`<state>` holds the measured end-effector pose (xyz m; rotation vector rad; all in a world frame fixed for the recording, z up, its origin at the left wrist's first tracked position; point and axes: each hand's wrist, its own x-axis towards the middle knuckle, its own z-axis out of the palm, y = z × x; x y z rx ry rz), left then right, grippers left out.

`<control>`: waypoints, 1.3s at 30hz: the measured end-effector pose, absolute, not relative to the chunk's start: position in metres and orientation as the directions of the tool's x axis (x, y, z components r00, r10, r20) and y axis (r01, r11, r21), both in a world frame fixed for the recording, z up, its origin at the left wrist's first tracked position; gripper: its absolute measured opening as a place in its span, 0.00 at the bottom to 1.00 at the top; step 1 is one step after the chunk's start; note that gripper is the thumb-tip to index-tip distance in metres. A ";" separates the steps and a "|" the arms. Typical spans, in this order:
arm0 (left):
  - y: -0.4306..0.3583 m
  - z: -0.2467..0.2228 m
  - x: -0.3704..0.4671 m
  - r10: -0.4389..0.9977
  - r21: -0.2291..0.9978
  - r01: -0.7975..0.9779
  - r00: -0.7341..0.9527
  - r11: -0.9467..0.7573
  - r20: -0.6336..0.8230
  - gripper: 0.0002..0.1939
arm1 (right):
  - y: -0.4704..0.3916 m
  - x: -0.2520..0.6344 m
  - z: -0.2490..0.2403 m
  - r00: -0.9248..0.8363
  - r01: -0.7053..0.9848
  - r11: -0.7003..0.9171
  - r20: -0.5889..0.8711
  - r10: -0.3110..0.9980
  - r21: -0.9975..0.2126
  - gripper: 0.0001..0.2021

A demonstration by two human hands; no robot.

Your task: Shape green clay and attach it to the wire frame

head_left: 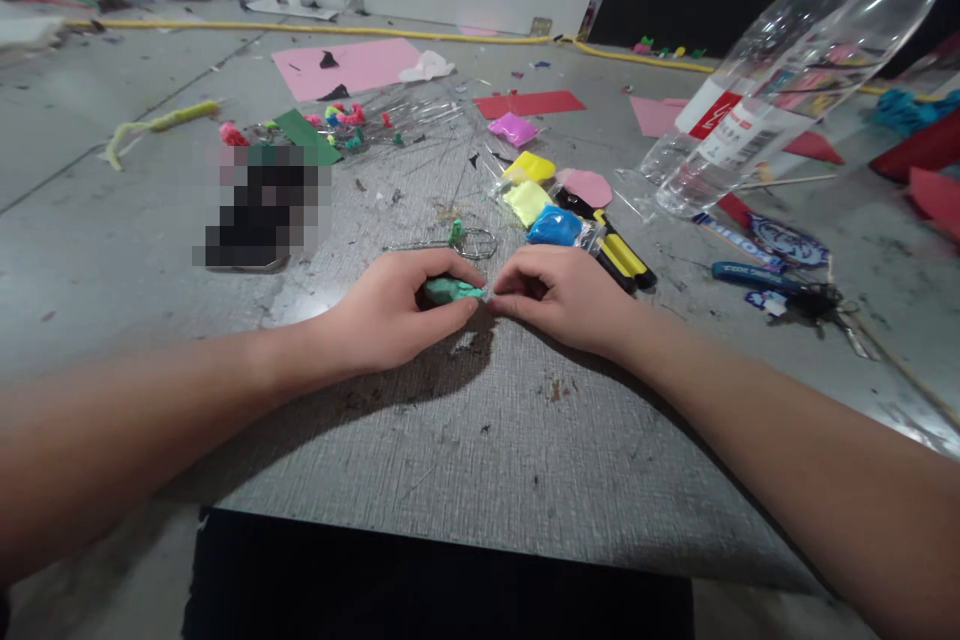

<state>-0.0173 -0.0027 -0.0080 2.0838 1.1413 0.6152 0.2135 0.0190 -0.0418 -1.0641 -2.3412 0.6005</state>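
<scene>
My left hand [397,308] is closed around a soft lump of green modelling clay [450,291], with part of the lump showing between thumb and fingers. Fingertip to fingertip with it, my right hand [566,295] is pinched at the clay's right end. Whatever lies in the right pinch is too small to make out. Just beyond the hands is a metal wire ring [478,242] with a small green piece [456,232] beside it. A bag of blue clay [555,226] lies right behind my right hand, close to a yellow and black tool [624,258].
Further bags hold yellow clay [530,167] and purple clay [513,128]. Two clear plastic bottles [720,135] stand at right, near keys with a blue strap [757,278]. A dark pixelated object [259,210] sits left. Pink paper [349,65] and a yellow cord [315,28] lie farther back.
</scene>
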 end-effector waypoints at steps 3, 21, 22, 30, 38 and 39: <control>-0.002 -0.009 -0.018 0.860 0.748 0.540 0.505 -0.386 0.079 0.12 | 0.017 0.211 -0.044 -0.541 0.587 0.610 0.302 0.785 -0.532 0.08; -0.003 -0.008 -0.017 0.861 0.765 0.529 0.504 -0.367 0.065 0.12 | 0.021 0.219 -0.043 -0.689 0.462 0.753 0.346 0.637 -0.467 0.06; -0.003 -0.008 -0.017 0.864 0.764 0.532 0.499 -0.364 0.064 0.12 | 0.020 0.218 -0.044 -0.680 0.481 0.750 0.347 0.646 -0.455 0.06; -0.003 -0.008 -0.018 0.864 0.755 0.542 0.499 -0.369 0.065 0.12 | 0.014 0.213 -0.047 -0.636 0.551 0.726 0.356 0.684 -0.411 0.13; -0.001 -0.009 -0.017 0.859 0.738 0.547 0.505 -0.394 0.084 0.11 | 0.016 0.212 -0.044 -0.601 0.528 0.690 0.358 0.715 -0.495 0.11; -0.001 -0.009 -0.017 0.860 0.737 0.549 0.504 -0.393 0.083 0.11 | 0.017 0.212 -0.043 -0.591 0.522 0.672 0.345 0.729 -0.526 0.12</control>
